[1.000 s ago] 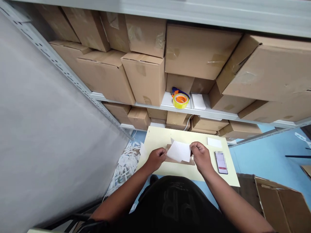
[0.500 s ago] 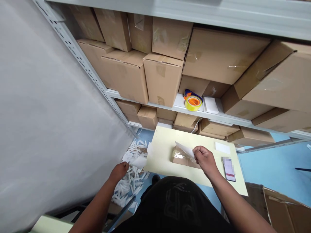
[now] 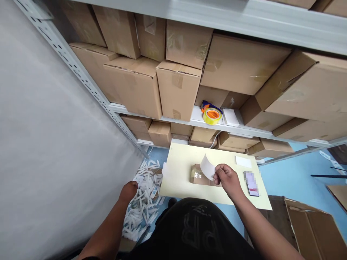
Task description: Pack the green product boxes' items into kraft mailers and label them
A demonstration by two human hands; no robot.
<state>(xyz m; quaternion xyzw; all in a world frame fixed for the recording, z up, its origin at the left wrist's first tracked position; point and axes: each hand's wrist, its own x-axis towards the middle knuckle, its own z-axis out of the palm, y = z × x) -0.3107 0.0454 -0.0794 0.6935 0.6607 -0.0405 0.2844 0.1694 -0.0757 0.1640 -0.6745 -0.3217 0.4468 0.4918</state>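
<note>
My right hand [image 3: 227, 180] pinches a curled white label [image 3: 207, 167] by its edge, thumb on top. Behind and below the label, a small brown cardboard box [image 3: 195, 174] with shiny clear tape lies on the pale yellow table [image 3: 179, 159], partly hidden by the label and hand. Off the table's left side, my left hand [image 3: 128, 192] is closed, with its fingers curled away from view; whether anything is in them is hidden. Beneath and beside it spreads a heap of white paper strips [image 3: 146, 202] on the floor.
A phone [image 3: 252, 184] and a white stack of labels [image 3: 243, 161] lie on the table's right. Another white piece [image 3: 165, 169] overhangs its left edge. A tape dispenser [image 3: 212, 115] sits on the shelf among cardboard boxes [image 3: 177, 90]. An open carton [image 3: 309, 224] stands lower right.
A white sheet near my left hand is no longer seen apart from the heap. My left hand has shifted slightly left. The label in my right hand has turned more upright.
</note>
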